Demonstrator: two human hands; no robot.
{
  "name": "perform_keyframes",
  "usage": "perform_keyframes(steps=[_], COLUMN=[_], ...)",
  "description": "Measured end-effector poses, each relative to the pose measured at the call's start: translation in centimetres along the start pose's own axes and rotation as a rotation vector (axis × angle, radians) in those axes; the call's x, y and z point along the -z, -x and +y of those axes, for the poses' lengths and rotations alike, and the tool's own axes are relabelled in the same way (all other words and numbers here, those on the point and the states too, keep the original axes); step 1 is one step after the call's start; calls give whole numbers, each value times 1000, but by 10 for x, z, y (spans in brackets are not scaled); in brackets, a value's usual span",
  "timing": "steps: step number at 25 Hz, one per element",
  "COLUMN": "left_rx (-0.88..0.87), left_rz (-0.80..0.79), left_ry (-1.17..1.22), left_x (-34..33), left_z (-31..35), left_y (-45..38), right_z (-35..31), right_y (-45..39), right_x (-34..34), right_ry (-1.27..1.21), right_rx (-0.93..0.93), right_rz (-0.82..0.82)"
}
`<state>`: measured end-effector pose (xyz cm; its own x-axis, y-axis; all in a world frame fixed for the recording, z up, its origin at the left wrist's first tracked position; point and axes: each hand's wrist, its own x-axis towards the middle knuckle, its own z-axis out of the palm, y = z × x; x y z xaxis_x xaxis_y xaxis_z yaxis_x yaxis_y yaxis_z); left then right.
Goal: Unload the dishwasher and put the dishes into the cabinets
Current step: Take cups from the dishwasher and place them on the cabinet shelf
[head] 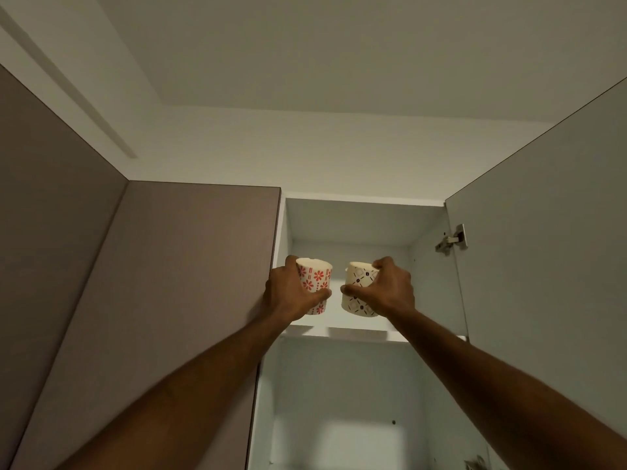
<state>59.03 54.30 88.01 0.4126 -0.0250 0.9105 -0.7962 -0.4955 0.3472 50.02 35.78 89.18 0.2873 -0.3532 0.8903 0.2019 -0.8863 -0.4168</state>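
Now both arms reach up into the open white wall cabinet (349,228). Left hand (291,290) grips the cream cup with red flower print (315,276); right hand (386,286) grips the cream cup with dark geometric print (359,281). Both cups sit just above the upper shelf (359,330), near its front edge. Best to set them flat, further back, apart, before releasing.
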Motion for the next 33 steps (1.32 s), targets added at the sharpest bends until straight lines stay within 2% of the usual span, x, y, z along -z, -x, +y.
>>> perform_keyframes(steps=[6,12,21,24,27,30,33], left_rx=[88,162,229,156,-56,-226,-276], left_rz=[-99,-178,-190,-93,37,105,99], left_ry=[-182,-167,-92,-85,-100,-233,-295], left_x=[-37,-51,-81,-78,-70,-60,-48], left_z=[-27,-44,-62,-56,-49,-36,0], left_y=[-19,-30,-30,-20,3,29,62], right_z=[24,28,36,32,31,32,36], right_y=[-17,-22,-22,-10,11,29,56], right_x=[-53,-80,-102,-93,-70,-34,11], right_ry=[116,209,259,210,177,313,530], right_rx=[-97,-131,-174,-125,21,153,268], right_rz=[-66,-146,-234,-228,-97,-7,42])
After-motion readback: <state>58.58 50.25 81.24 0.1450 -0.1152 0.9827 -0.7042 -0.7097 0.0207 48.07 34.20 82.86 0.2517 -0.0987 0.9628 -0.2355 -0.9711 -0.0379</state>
